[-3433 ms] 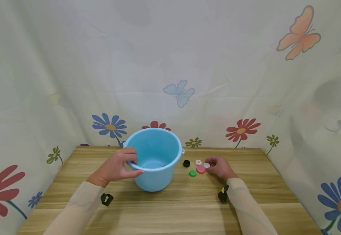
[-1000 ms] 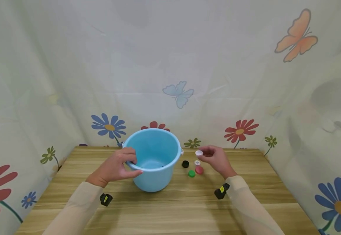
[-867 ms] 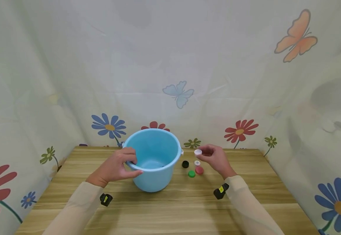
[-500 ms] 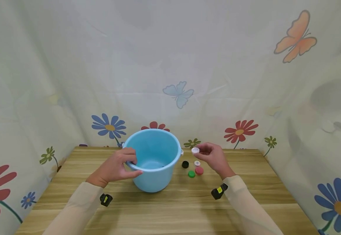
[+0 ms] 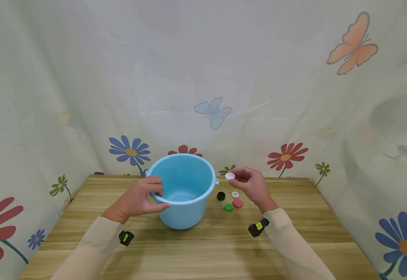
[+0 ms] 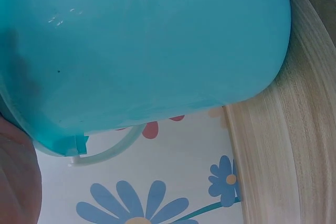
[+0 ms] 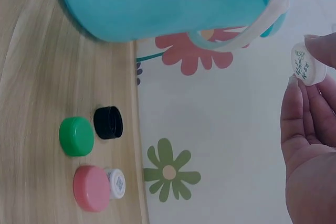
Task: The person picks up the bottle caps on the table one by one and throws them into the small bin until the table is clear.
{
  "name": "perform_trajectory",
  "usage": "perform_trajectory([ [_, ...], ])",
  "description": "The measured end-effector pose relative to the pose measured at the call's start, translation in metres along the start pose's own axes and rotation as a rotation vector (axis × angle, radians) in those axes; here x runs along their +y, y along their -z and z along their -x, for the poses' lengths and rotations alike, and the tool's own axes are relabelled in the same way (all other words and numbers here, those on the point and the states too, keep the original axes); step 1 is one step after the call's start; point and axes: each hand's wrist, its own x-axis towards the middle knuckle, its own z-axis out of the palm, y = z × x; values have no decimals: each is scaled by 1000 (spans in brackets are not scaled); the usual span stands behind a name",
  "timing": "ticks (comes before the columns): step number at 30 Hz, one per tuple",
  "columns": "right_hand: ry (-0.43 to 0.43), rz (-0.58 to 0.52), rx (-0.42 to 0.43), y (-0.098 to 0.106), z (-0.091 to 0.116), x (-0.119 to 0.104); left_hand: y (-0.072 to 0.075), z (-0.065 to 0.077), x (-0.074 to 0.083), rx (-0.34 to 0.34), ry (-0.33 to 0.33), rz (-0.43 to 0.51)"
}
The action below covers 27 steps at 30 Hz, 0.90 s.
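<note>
On the L, a pale sleeve [image 5: 88,249] comes in, w/ a black device [image 5: 126,238] under the wrist, below the L fingers [image 5: 157,187]. The L hand [image 5: 137,200] bends these fingers over the near-left rim of the light blue bucket [image 5: 184,214]: fingertips inside, thumb outside, so the rim is gripped btw. them. The bucket stands upright on the wooden worktop [image 5: 182,256], its body to the R of these fingers; a dark spot shows at its bottom, too small to tell.

Next comes the black cap [image 5: 221,196], on the worktop, below and a bit L of the R fingers [image 5: 238,170]; the green cap [image 5: 228,207] lies nearer to the person, also below them. The held white cap [image 5: 230,176] is in the air just beside the bucket's R side, pinched btw. thumb and fingers of the R hand [image 5: 254,186]; the gap there is only as wide as the cap. R wrist view shows green print on it.

Below the same fingers lie the other white cap [image 5: 235,194], w/ a patterned top, and the pink cap [image 5: 237,203] just beside; if they touch, I cannot tell.
</note>
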Motion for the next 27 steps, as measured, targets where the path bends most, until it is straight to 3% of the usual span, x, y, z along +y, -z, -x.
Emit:
perform_trajectory([
  [14,3,-76,-1,-10,-3,-21,0,0,-1,-9,3,-2],
  [27,29,-167,-39,-31,-8,-40,1,-1,-1,-4,-9,-9],
])
